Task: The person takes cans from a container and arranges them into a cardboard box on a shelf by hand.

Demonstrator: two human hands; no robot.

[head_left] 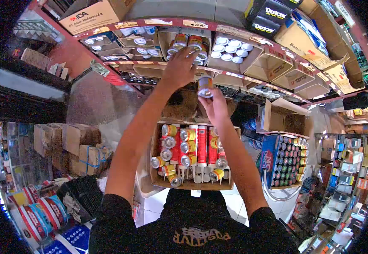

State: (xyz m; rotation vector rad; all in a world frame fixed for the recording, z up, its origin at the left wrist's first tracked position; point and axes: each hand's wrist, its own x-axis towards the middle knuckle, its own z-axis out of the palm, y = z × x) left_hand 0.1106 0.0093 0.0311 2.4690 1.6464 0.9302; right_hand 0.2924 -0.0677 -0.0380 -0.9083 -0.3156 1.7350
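Observation:
My right hand (215, 106) grips a small can (205, 86) by its lower end, just in front of the shelf. My left hand (180, 67) reaches into a shelf compartment, its fingers stretched out over several small cans (195, 42) with red and yellow labels. Whether those fingers touch a can is hard to make out. Below my arms, an open cardboard box (192, 184) holds yellow-and-red spray cans (188, 147), some upright and some tilted, beside red cartons (202, 146).
White-lidded cans (234, 44) fill the compartment to the right. Boxes of glue (268, 19) stand on the shelf above. A blue box (270, 157) of cans sits to my right, below an open carton (285, 117). Cardboard boxes (80, 142) and paint pails (44, 216) are on the left.

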